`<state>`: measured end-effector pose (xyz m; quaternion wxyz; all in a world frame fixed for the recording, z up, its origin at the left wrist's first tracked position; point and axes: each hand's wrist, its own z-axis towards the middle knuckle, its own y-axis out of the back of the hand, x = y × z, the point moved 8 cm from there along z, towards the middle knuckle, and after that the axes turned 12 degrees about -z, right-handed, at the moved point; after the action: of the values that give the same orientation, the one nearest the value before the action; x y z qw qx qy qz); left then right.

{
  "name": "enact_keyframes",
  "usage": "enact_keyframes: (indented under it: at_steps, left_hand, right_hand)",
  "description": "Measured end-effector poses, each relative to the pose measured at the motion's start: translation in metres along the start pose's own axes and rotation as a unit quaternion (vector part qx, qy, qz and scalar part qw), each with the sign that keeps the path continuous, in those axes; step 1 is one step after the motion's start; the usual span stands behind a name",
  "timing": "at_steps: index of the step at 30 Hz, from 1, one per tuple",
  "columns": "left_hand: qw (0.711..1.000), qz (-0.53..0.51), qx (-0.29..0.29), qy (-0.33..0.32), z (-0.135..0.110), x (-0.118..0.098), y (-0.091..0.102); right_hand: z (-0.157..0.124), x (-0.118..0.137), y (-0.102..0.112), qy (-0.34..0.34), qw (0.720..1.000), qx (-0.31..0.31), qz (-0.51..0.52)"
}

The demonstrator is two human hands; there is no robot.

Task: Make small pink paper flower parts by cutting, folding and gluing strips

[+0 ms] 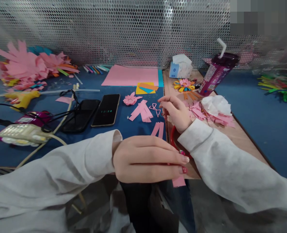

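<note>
My left hand (145,158) is closed on a pink paper strip (178,181), whose end hangs below the fingertips. My right hand (176,113) is loosely curled above the table, its fingers apart and nothing visible in them. Left of its fingertips lie small pink folded paper loops (155,109). Several pink paper strips (143,111) are fanned beside them, with two more strips (158,129) nearer me. A pink paper flower (132,99) sits behind the fan. Between my hands shows the curved edge of a red object (173,137), mostly hidden by my hands and sleeve.
Two phones (106,110) lie left of the strips. Further left are a yellow glue gun (24,98) and a power strip (24,134) with cables. Pink sheets (131,75), a tissue pack (180,68) and a purple cup (217,74) stand behind. Crumpled tissue (216,105) lies right.
</note>
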<state>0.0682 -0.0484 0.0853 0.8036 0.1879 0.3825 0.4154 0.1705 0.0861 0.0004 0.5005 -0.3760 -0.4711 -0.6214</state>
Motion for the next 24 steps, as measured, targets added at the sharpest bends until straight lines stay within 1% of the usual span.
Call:
enact_keyframes:
  at_steps: [2,4,7,9,11,14,18,21,24]
  left_hand:
    - [1.000,-0.002,-0.023,-0.003,-0.002,0.000,0.002]
    - [0.998,-0.010,-0.056,0.011,-0.004,0.004,0.005]
    - [0.996,-0.020,-0.079,0.030,-0.008,0.008,0.007]
    - [0.997,-0.020,-0.070,0.030,-0.007,0.008,0.006]
    - [0.999,-0.014,-0.047,0.022,-0.005,0.006,0.004]
    - [1.000,0.007,-0.025,-0.007,-0.003,0.000,0.002]
    - [0.996,0.071,-0.003,-0.057,-0.003,-0.008,-0.001]
    - [0.987,0.132,0.021,-0.094,-0.004,-0.013,-0.005]
    - [0.980,0.157,0.041,-0.115,-0.004,-0.016,-0.007]
  right_hand:
    - [0.000,0.000,0.000,-0.005,1.000,-0.001,-0.001]
    - [-0.001,0.000,0.000,-0.005,1.000,-0.001,-0.003]
    - [-0.001,0.001,0.000,0.001,1.000,-0.001,-0.002]
    - [-0.001,0.001,0.000,-0.002,1.000,0.000,-0.001]
    - [-0.001,0.001,0.000,-0.009,1.000,0.000,-0.001]
    - [-0.002,0.001,0.001,-0.015,1.000,-0.002,-0.002]
    - [-0.002,0.001,0.000,-0.015,1.000,0.004,-0.001]
    - [-0.001,0.000,0.000,-0.020,1.000,0.005,-0.004]
    - [-0.001,-0.001,0.001,-0.022,1.000,0.001,-0.004]
